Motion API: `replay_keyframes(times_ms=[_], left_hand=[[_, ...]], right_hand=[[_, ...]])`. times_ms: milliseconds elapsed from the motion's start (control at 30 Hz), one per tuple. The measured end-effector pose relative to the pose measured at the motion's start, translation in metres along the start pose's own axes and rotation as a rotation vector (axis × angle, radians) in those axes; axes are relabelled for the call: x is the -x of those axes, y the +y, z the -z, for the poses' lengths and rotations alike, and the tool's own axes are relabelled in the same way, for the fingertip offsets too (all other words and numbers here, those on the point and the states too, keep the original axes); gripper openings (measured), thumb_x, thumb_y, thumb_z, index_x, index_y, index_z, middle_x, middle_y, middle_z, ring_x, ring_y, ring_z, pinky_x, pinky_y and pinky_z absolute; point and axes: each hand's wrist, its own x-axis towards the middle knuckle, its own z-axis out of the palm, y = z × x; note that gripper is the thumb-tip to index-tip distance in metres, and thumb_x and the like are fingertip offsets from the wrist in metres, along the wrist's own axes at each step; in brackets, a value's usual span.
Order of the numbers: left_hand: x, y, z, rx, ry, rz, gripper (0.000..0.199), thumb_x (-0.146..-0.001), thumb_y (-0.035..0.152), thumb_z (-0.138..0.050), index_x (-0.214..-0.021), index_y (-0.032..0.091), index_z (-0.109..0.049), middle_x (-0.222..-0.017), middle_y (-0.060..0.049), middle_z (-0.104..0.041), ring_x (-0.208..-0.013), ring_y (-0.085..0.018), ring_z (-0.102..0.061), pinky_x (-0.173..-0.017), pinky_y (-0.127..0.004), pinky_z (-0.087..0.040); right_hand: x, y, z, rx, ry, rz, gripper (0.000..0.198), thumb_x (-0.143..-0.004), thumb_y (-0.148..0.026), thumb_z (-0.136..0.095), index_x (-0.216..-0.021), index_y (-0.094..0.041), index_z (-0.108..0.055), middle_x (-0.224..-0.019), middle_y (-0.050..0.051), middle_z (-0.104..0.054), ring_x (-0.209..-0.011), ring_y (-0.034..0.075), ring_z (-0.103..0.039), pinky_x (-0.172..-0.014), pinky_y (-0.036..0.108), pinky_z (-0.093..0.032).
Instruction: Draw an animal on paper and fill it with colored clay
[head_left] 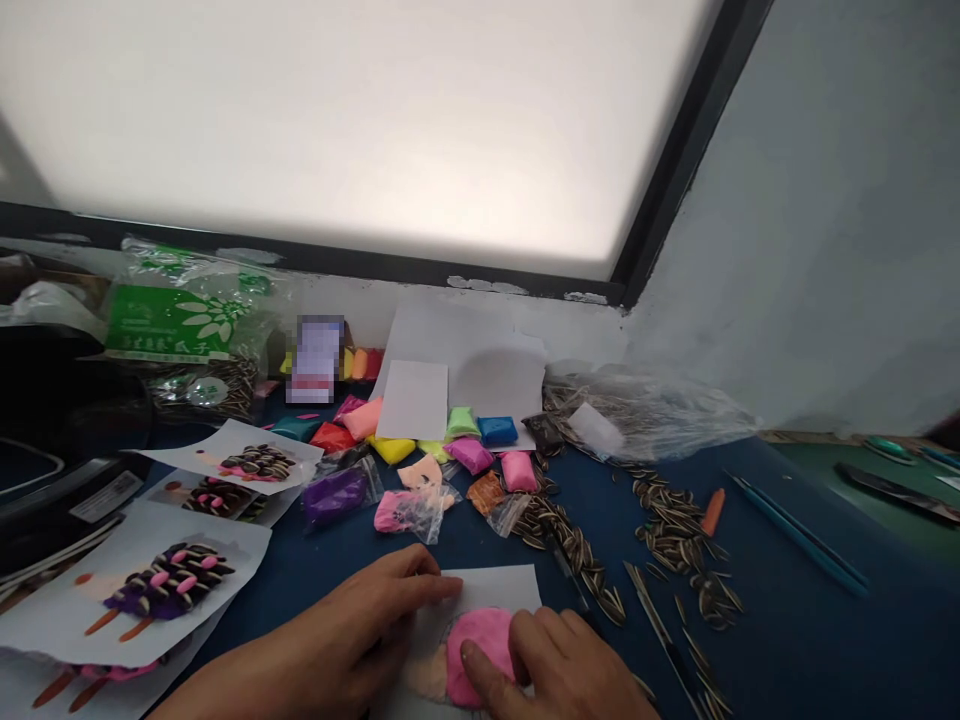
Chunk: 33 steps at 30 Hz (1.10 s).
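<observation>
A flattened lump of pink modelling clay (pixel 480 645) lies on a white sheet of paper (pixel 502 580) at the bottom middle, beside a flat patch of pale peach clay (pixel 427 672). My right hand (pixel 566 665) is on the pink clay, its thumb pressing the top and its other fingers curled at the right side. My left hand (pixel 367 620) holds the sheet at its left side, with one finger stretched along the upper part. The underside of each hand is hidden.
Coloured clay packets (pixel 470 455) crowd behind the sheet. Sunflower seeds (pixel 667 530), a craft knife (pixel 667 640) and blue tweezers (pixel 799 535) lie to the right. Clay-and-seed hedgehog pictures (pixel 247 545) stack on the left. A phone (pixel 315 360) and seed bag (pixel 187 330) stand behind.
</observation>
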Motion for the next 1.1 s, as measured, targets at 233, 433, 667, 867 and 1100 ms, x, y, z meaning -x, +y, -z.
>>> replay_keyframes(times_ms=[233, 433, 667, 867, 1100], left_hand=[[0.002, 0.01, 0.004, 0.05, -0.132, 0.306, 0.083, -0.07, 0.015, -0.071, -0.148, 0.035, -0.05, -0.156, -0.003, -0.037, -0.14, -0.033, -0.037, -0.115, -0.04, -0.035], [-0.001, 0.01, -0.009, -0.113, 0.02, 0.066, 0.065, -0.075, 0.023, -0.074, -0.137, 0.035, -0.059, -0.13, -0.002, -0.057, -0.117, -0.028, -0.054, -0.101, -0.034, -0.043], [0.0, 0.011, -0.011, -0.296, 0.102, -0.053, 0.071, -0.075, 0.022, -0.077, -0.139, 0.032, -0.052, -0.126, -0.003, -0.057, -0.11, -0.025, -0.058, -0.094, -0.031, -0.045], [-0.001, 0.013, -0.011, -0.308, 0.109, -0.051, 0.064, -0.074, 0.025, -0.079, -0.134, 0.031, -0.056, -0.119, -0.002, -0.059, -0.105, -0.025, -0.059, -0.09, -0.032, -0.046], [0.001, 0.013, -0.011, -0.268, 0.094, -0.031, 0.07, -0.075, 0.025, -0.079, -0.139, 0.032, -0.054, -0.123, -0.003, -0.057, -0.111, -0.028, -0.057, -0.095, -0.035, -0.045]], right_hand=[[0.003, -0.006, -0.032, -0.032, 0.183, -0.052, 0.045, -0.11, -0.026, -0.02, -0.098, -0.027, -0.063, -0.057, -0.001, -0.051, -0.05, 0.019, -0.039, -0.054, 0.034, -0.019], [0.003, 0.0, -0.027, -0.026, 0.108, -0.039, 0.039, -0.11, -0.038, -0.024, -0.094, -0.026, -0.059, -0.06, -0.001, -0.052, -0.053, 0.018, -0.04, -0.055, 0.034, -0.018], [0.006, 0.001, -0.03, -0.085, 0.035, -0.028, 0.033, -0.104, -0.053, -0.042, -0.097, -0.026, -0.06, -0.066, -0.001, -0.051, -0.057, 0.018, -0.04, -0.054, 0.033, -0.019], [0.003, 0.001, -0.033, -0.08, 0.061, -0.005, 0.034, -0.102, -0.054, -0.044, -0.092, -0.027, -0.063, -0.065, -0.001, -0.047, -0.057, 0.018, -0.037, -0.055, 0.032, -0.021], [-0.002, 0.002, -0.027, -0.125, 0.145, -0.04, 0.049, -0.109, -0.035, -0.025, -0.084, -0.025, -0.066, -0.062, 0.0, -0.046, -0.055, 0.019, -0.036, -0.054, 0.033, -0.023]])
